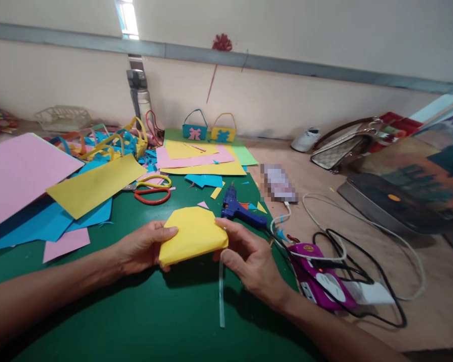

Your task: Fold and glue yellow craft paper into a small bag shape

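Note:
A folded yellow paper bag body (192,234), with cut upper corners and no handle visible, is held above the green table surface (143,311). My left hand (147,246) pinches its left side, thumb on the front and fingers behind. At the right end, my right hand (249,256) has its fingers around the edge, thumb a little lower. Just beyond lies a blue glue gun (241,208), nozzle pointing away. A translucent glue stick (221,296) runs toward me below my right hand; where it meets the gun is hidden.
Scissors (153,196) and coloured sheets (98,186) lie left. Two small finished paper bags (195,131) stand at the back. On the right are a phone (279,183), a purple power strip (320,276) with tangled cables, and a dark case (392,201).

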`<state>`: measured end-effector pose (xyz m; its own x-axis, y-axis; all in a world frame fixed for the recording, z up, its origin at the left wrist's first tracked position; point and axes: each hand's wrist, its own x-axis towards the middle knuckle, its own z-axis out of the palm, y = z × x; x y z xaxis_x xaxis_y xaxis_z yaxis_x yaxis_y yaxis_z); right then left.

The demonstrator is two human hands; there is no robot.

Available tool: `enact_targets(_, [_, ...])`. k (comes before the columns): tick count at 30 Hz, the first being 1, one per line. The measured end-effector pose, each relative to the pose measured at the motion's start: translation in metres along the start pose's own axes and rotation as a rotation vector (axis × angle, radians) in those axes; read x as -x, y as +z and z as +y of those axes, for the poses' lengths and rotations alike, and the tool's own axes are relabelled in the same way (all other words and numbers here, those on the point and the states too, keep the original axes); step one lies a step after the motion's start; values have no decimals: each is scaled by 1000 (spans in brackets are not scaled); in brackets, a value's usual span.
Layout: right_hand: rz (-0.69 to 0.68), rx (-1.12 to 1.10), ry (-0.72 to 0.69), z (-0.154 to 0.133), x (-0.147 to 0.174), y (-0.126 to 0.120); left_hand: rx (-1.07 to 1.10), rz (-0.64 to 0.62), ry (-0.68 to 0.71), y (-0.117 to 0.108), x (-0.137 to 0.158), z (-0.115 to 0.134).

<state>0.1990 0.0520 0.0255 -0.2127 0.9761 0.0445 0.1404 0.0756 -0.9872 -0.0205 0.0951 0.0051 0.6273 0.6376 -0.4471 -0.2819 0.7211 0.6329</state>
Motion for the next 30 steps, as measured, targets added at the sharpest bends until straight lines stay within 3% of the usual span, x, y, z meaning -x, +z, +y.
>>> enact_targets(17, [68, 76, 95, 4, -10, 11, 104, -79, -53, 2, 3, -10])
enact_targets(24, [183, 536, -89, 6, -13, 11, 118, -102, -38, 5, 4, -13])
enact_targets(30, [116, 702, -270, 0, -6, 24, 87, -94, -35, 8, 4, -16])
